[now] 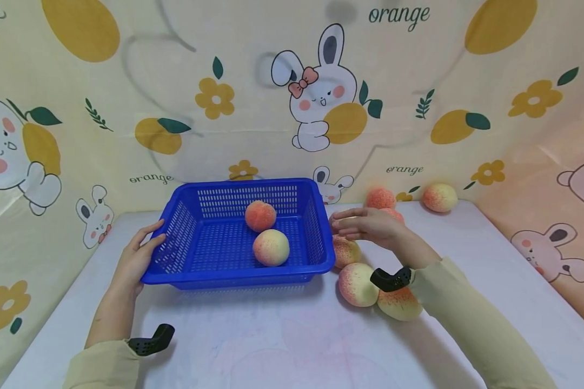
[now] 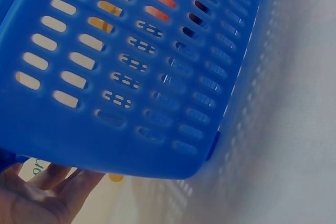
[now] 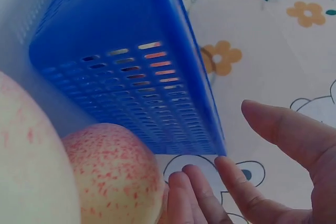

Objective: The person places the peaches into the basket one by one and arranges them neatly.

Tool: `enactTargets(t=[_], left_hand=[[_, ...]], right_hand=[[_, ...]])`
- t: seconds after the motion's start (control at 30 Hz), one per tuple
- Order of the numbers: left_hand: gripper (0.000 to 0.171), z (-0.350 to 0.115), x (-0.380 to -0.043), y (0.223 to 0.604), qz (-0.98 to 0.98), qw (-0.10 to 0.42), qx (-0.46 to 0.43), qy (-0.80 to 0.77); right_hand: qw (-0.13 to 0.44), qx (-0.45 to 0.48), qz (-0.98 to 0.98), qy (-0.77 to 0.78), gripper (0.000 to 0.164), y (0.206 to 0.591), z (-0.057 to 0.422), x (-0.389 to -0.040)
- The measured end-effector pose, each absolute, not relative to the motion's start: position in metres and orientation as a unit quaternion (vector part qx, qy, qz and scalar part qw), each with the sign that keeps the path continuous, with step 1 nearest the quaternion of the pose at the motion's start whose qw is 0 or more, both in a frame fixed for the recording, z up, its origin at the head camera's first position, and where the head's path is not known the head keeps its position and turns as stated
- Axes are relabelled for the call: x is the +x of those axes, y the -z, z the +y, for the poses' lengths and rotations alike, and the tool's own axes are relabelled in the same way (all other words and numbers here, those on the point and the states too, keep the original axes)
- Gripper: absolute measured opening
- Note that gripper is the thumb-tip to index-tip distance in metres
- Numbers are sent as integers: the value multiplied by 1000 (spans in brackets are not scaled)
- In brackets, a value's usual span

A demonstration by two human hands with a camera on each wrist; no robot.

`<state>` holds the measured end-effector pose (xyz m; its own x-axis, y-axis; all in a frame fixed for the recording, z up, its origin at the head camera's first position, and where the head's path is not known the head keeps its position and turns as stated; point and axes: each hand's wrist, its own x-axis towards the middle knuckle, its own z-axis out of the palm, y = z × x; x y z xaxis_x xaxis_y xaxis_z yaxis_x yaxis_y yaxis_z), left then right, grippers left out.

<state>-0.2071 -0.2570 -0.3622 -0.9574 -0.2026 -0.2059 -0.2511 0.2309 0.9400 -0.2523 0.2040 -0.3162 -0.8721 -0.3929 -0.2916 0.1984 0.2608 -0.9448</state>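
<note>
A blue plastic basket (image 1: 243, 274) with slotted walls is near the middle of the table. Inside it are a red-orange peach (image 1: 260, 216) and a paler yellow one (image 1: 271, 248). My left hand (image 1: 131, 262) grips the basket's left end, fingertips over the rim. By the right end, my right hand (image 1: 370, 224) hovers over the peaches outside, its fingers extended towards the rim. In the right wrist view, thumb and fingers are spread with nothing between them, and a speckled peach (image 3: 115, 177) lies beside the fingertips, partly covering them.
Right of the basket, several peaches cluster, including a pale pink-yellow peach (image 1: 358, 284) and another (image 1: 400, 305) under the right wrist. A red peach (image 1: 380, 198) and a yellow one (image 1: 440, 198) lie at the back. A printed cloth (image 1: 258, 108) hangs behind the white table (image 1: 233, 335).
</note>
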Motion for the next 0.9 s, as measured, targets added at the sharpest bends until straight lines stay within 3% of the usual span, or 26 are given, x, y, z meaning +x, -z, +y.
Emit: enactTargets(t=[0.37,0.9], left_hand=[[53,-257,-206,361,784,22,-143,-604],[54,-258,-206,361,783,23,-142,-605]], right_hand=[[217,-51,810,542,52,324,202,-250],[281,25,850,444,69,335,205,-247]])
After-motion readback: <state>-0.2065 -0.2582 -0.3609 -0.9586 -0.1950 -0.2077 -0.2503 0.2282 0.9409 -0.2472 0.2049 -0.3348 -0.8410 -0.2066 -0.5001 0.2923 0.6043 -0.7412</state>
